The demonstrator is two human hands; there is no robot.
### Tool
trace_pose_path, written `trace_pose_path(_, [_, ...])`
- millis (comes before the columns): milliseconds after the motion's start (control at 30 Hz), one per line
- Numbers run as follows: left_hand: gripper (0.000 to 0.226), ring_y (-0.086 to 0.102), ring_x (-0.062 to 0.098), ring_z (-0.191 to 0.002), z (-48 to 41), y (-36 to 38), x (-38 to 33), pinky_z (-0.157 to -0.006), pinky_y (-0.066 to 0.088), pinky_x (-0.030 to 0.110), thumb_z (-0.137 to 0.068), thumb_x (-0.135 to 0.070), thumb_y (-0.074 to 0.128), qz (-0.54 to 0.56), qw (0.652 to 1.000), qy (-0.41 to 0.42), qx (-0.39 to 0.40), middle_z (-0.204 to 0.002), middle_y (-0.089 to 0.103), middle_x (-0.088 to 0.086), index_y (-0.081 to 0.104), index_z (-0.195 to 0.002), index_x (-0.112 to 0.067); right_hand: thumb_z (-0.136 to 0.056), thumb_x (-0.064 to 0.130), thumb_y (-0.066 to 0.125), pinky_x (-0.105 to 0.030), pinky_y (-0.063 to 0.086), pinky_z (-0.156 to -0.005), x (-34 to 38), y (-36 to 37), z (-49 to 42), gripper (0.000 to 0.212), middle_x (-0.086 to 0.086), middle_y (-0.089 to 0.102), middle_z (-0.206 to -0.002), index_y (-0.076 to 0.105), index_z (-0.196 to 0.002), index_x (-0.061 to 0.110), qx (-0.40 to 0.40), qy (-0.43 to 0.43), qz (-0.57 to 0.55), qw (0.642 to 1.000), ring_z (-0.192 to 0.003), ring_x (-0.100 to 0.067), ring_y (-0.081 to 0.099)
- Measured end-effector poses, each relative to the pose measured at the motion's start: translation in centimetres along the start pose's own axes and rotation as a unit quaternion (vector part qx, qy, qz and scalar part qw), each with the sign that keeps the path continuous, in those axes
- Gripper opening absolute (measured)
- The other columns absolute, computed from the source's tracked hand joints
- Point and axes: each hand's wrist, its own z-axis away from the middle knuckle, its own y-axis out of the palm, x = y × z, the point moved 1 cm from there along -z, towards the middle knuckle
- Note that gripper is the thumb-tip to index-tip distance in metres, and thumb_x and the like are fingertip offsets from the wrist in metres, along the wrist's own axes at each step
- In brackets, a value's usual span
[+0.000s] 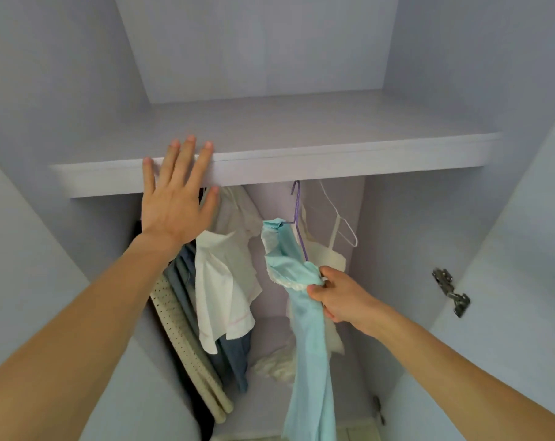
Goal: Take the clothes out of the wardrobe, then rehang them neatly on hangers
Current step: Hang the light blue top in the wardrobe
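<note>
Left grip [177, 198] spread flat, fingers straight, resting on front edge of shelf [333, 163]; holds nothing. Right grip [340, 297] below shelf, fingers and thumb closed on light-blue garment [308, 345]. Garment hangs from purple hanger [298, 211] under shelf, near its middle.

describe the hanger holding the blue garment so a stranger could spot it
Look under the pale lilac wardrobe shelf, right of centre, where two thin hangers hook. It is the purple wire hanger carrying the light blue silky garment that the right hand grips; the white wire hanger beside it hangs further right.
</note>
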Motion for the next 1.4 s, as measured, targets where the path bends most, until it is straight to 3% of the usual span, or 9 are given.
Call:
trace_pose_path(267, [0.059,0.008,0.031,-0.152,-1.3,5.8,-0.7,-0.117,-0.001,0.064,-0.106,-0.046,0.03,0.02,0.982,-0.033,-0.186,-0.162,0.022,0.011,0.012,-0.159,-0.027,-0.099,0.017,0.05,-0.022,0.039,-0.045,1.6,1.9,-10.1,0.006,-0.002,0.053,-0.074,0.055,-0.102,0.019,-0.105,-0.029,-0.015,0.994,-0.05,-0.011,0.047])
trace_pose_path(400, [0.057,0.016,0.029,-0.15,-1.6,6.7,-0.1,-0.118,0.002,0.063,-0.107,-0.048,0.027,0.01,0.97,-0.016,-0.244,-0.158,0.03,0.011,0.016,-0.158,-0.027,-0.101,0.015,0.049,-0.021,0.041,-0.047,2.6,3.0,-13.2,0.011,0.0,0.053,-0.078,0.054,-0.109,0.018,-0.122,-0.06,-0.006,0.991,-0.054,-0.01,0.048])
trace_pose_path(533, [0.055,0.024,0.028,-0.146,-2.0,7.5,0.0,-0.118,0.004,0.061,-0.105,-0.048,0.032,0.01,0.953,-0.021,-0.301,-0.151,0.039,0.009,0.027,-0.156,-0.027,-0.102,0.015,0.047,-0.015,0.041,-0.045,1.2,4.6,-15.4,0.008,0.001,0.051,-0.081,0.051,-0.103,0.022,-0.128,-0.082,0.0,0.988,-0.058,-0.011,0.047])
trace_pose_path(867, [0.056,0.023,0.026,-0.15,-1.7,7.5,0.1,-0.12,0.006,0.059,-0.104,-0.049,0.025,0.013,0.95,-0.021,-0.311,-0.156,0.034,0.004,0.026,-0.156,-0.03,-0.103,0.02,0.046,-0.01,0.041,-0.044,-1.2,6.4,-16.3,0.013,-0.002,0.052,-0.084,0.05,-0.115,0.016,-0.206,-0.126,0.036,0.97,-0.065,-0.014,0.051])
trace_pose_path(1033, [0.054,0.022,0.025,-0.15,-1.7,7.4,-0.6,-0.12,0.007,0.059,-0.103,-0.047,0.027,0.027,0.947,-0.04,-0.319,-0.156,0.035,0.004,0.031,-0.154,-0.029,-0.102,0.019,0.045,-0.013,0.04,-0.039,1.1,4.1,-16.4,0.012,-0.002,0.055,-0.087,0.049,-0.112,0.016,-0.263,-0.133,0.069,0.953,-0.062,-0.014,0.058])
trace_pose_path(1133, [0.054,0.02,0.026,-0.151,-1.7,7.3,-0.9,-0.12,0.006,0.059,-0.103,-0.046,0.028,0.039,0.947,-0.05,-0.315,-0.156,0.034,0.004,0.032,-0.154,-0.03,-0.098,0.02,0.043,-0.024,0.049,-0.049,2.3,1.6,-17.6,0.013,-0.006,0.061,-0.092,0.052,-0.106,0.014,-0.298,-0.092,0.132,0.941,-0.063,-0.018,0.065])
trace_pose_path(1233, [0.054,0.019,0.026,-0.151,-1.7,7.3,-1.0,-0.12,0.006,0.059,-0.102,-0.046,0.028,0.037,0.948,-0.057,-0.312,-0.156,0.034,0.003,0.031,-0.153,-0.03,-0.091,0.019,0.044,-0.036,0.054,-0.074,1.6,-0.5,-18.3,0.023,-0.018,0.065,-0.104,0.053,-0.11,0.01,-0.321,-0.019,0.235,0.917,-0.088,-0.036,0.066])
trace_pose_path(1300, [0.054,0.019,0.025,-0.151,-1.8,7.3,-1.0,-0.12,0.006,0.058,-0.102,-0.046,0.028,0.036,0.947,-0.061,-0.312,-0.155,0.034,0.003,0.032,-0.153,-0.029,-0.092,0.02,0.045,-0.035,0.045,-0.072,0.3,-1.1,-18.4,0.023,-0.02,0.063,-0.106,0.051,-0.111,0.009,-0.341,0.011,0.283,0.896,-0.094,-0.04,0.06])
trace_pose_path(1400, [0.053,0.02,0.025,-0.151,-1.8,7.5,-1.2,-0.12,0.007,0.058,-0.103,-0.046,0.028,0.037,0.946,-0.061,-0.316,-0.155,0.035,0.002,0.033,-0.153,-0.029,-0.093,0.022,0.043,-0.034,0.041,-0.068,-1.0,-1.3,-18.9,0.017,-0.018,0.059,-0.1,0.047,-0.107,0.013,-0.349,0.007,0.283,0.893,-0.085,-0.037,0.054])
